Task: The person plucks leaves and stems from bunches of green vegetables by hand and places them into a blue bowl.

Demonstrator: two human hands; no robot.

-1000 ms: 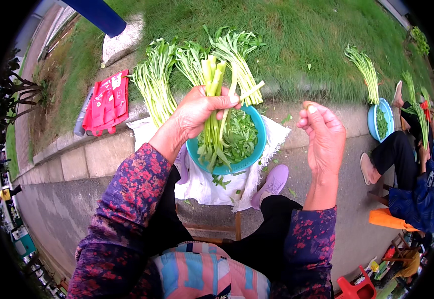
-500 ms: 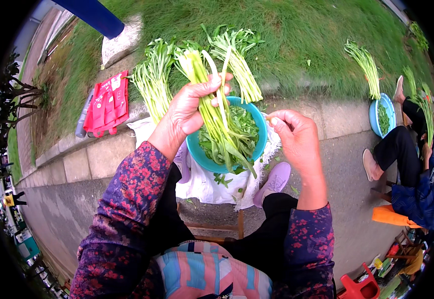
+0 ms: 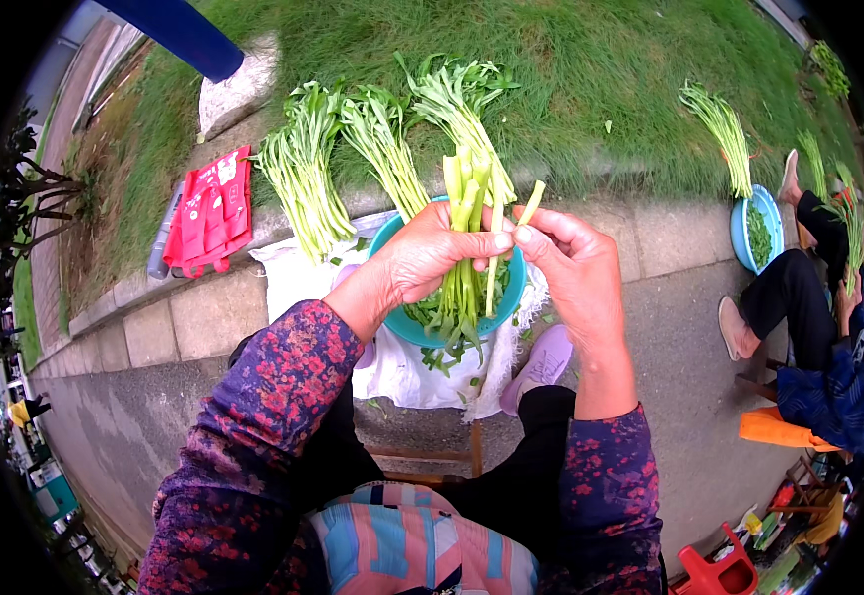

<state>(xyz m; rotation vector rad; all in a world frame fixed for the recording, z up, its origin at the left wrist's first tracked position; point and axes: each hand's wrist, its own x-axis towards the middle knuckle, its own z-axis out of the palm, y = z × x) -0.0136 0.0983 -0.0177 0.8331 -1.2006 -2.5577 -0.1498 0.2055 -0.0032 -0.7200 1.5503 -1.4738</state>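
My left hand [image 3: 422, 260] is closed around a bunch of leafy green stalks [image 3: 466, 203], cut ends up and leaves hanging over a turquoise basin [image 3: 389, 238]. Chopped or torn green leaves in the basin are partly hidden by the bunch. To its right, my right hand [image 3: 579, 273] pinches the lower end of a short pale stalk [image 3: 531, 202] between thumb and fingertips. The two hands almost meet above the basin. One separate pale stalk [image 3: 494, 258] hangs under my left thumb.
Leafy bundles [image 3: 303, 174] lie beyond the basin at the grass edge. A white cloth [image 3: 402, 387] is spread beneath it. Red bags [image 3: 212, 213] lie at left by a blue post [image 3: 179, 35]. At right, another person [image 3: 829, 347] sits near a blue basin [image 3: 740, 238].
My left hand has come down and right with the bunch, now more upright. My right hand has moved slightly in toward it and now pinches a short stalk.
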